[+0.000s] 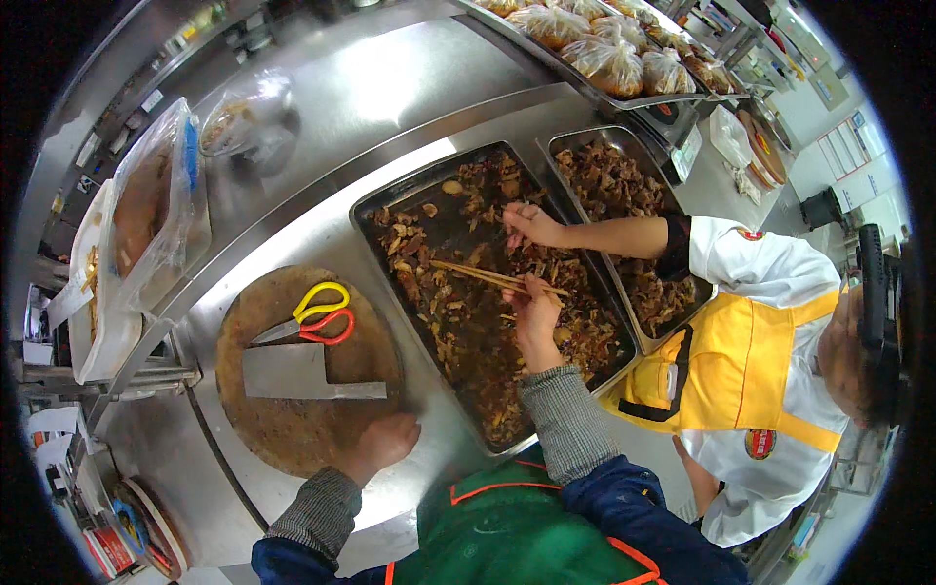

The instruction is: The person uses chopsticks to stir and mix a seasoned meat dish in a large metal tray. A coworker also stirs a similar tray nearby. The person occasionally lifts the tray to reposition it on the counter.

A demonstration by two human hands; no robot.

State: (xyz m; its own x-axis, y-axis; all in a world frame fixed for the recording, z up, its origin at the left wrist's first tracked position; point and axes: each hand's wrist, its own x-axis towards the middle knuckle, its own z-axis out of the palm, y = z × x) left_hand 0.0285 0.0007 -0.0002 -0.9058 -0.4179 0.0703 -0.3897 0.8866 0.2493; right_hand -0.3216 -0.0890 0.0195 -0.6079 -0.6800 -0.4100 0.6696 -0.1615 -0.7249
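My right hand (537, 318) grips a pair of wooden chopsticks (475, 273) above a large metal tray (455, 417). Chopped brown meat pieces (409, 252), bits of spice and dark liquid lie across the tray. At the lower edge of a round wooden chopping block (292, 431) rests my left hand (387, 444), slightly blurred; no object shows in it, and how its fingers lie is unclear. A cleaver (289, 371) lies flat on the block, below scissors (314, 318) with one yellow and one red handle. Another person's hand (534, 225) reaches into the same tray, its fingertips near the meat.
A co-worker in a yellow apron (738, 358) stands at the right. Beside the large tray sits a narrower pan of meat (610, 175). Tied plastic bags of food (603, 62) fill trays at the back. A plastic-lined container (150, 212) stands on the raised steel shelf (351, 80), left.
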